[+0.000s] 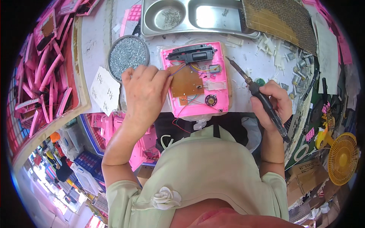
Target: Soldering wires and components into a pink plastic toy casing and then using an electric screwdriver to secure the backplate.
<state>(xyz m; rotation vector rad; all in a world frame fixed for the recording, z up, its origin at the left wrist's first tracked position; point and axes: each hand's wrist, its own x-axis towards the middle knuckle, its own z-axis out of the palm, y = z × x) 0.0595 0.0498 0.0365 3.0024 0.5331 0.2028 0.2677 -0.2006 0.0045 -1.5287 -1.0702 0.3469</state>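
A pink plastic housing (pixel 182 111) lies open side up in front of me. In it are a brown circuit board (pixel 185 80), a black part (pixel 202 55) along the top, a small round speaker (pixel 211 100) and thin wires. My left hand (pixel 145 85) reaches over the board's left edge, thumb and forefinger closed on a blue wire (pixel 177 70). Right of the housing, my right hand (pixel 274 102) grips a black-handled tool (pixel 266 99) with a long pointed metal shaft. Its tip points up-left beside the housing, apart from it; whether it is a screwdriver or soldering iron I cannot tell.
A round bowl of small screws (pixel 128 55) stands behind my left hand. Beyond is a steel compartment tray (pixel 192 31). White plastic parts and small motors (pixel 300 70) lie at right, near a yellow fan (pixel 343 159). Pink housings (pixel 45 76) are piled at left.
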